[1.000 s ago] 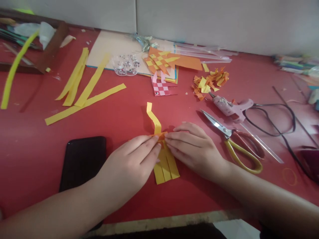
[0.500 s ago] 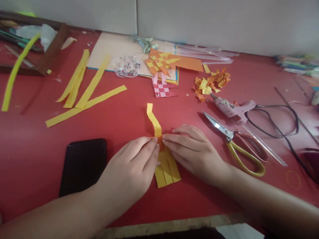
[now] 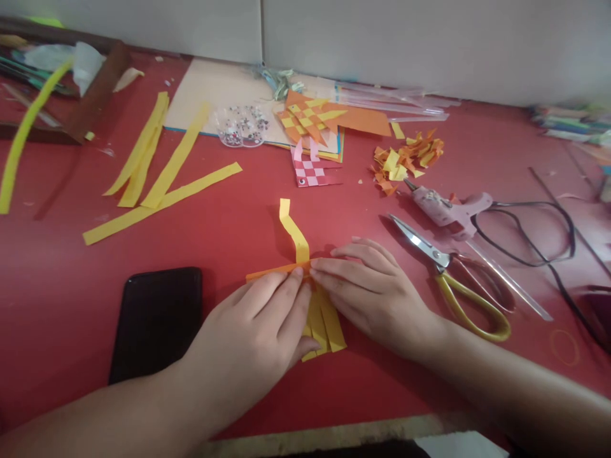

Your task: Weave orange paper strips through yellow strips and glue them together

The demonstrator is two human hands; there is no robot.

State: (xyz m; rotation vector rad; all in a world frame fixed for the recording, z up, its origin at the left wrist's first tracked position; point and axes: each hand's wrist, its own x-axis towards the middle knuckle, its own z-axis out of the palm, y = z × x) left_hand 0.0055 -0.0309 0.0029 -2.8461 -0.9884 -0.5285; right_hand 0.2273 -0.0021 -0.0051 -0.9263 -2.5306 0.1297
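Note:
Near the front edge of the red table lies a small weave of yellow paper strips (image 3: 325, 324) crossed by an orange strip (image 3: 267, 273). One yellow strip (image 3: 292, 230) curls up away from me. My left hand (image 3: 260, 331) rests flat on the weave, its fingertips pressing on the orange strip. From the other side, the fingertips of my right hand (image 3: 375, 296) press on the same crossing point. Both hands have their fingers stretched out and lie touching the paper.
A black phone (image 3: 155, 321) lies left of my left hand. Yellow-handled scissors (image 3: 453, 280) and a pink glue gun (image 3: 449, 207) with its black cord lie to the right. Loose yellow strips (image 3: 160, 172), woven paper fish (image 3: 310, 117), googly eyes (image 3: 241, 124) and paper scraps (image 3: 405, 159) lie farther back.
The orange strip now sticks out to the left of my left fingertips, where before it was hidden. My left hand has slid a little further over the yellow strips.

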